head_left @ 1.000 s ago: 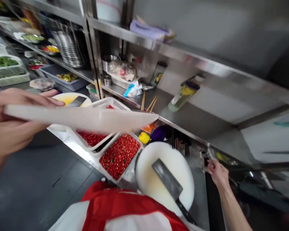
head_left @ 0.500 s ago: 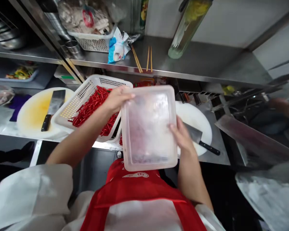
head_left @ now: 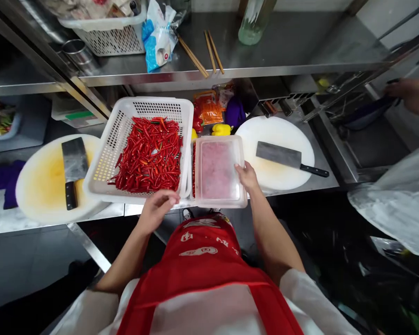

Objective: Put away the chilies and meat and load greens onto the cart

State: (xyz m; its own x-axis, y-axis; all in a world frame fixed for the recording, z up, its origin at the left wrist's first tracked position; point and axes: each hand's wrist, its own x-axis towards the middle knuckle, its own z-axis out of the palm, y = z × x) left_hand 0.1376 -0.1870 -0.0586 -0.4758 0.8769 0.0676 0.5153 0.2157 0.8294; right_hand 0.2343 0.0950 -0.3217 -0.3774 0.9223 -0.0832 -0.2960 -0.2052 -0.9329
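Head view: lid (head_left: 219, 173), pale and translucent, lies over a box (head_left: 193, 179) with red contents; a narrow strip of the box shows past its left edge. Right hand (head_left: 246, 177) at the lid's right edge, fingers clamped on that edge; those beneath are hidden. Left hand (head_left: 158, 209) just in front of the basket (head_left: 103, 163), fingers loosely curled and partly apart; contact with the basket rim cannot be told. Basket white, perforated, left of the lid, holding whole red chilies (head_left: 152, 158). Right of the lid: round board (head_left: 279, 179) with a cleaver (head_left: 278, 154) lying flat, handle pointing right. Far left: second board (head_left: 38, 186), stained yellow, bearing another cleaver (head_left: 75, 160), handle toward the person. Behind the lid: yellow pepper (head_left: 221, 130) beside a purple cloth (head_left: 234, 111). Shelf (head_left: 300, 42) above carries chopsticks (head_left: 214, 51). Another person's hand (head_left: 414, 95) at right edge, blurred.
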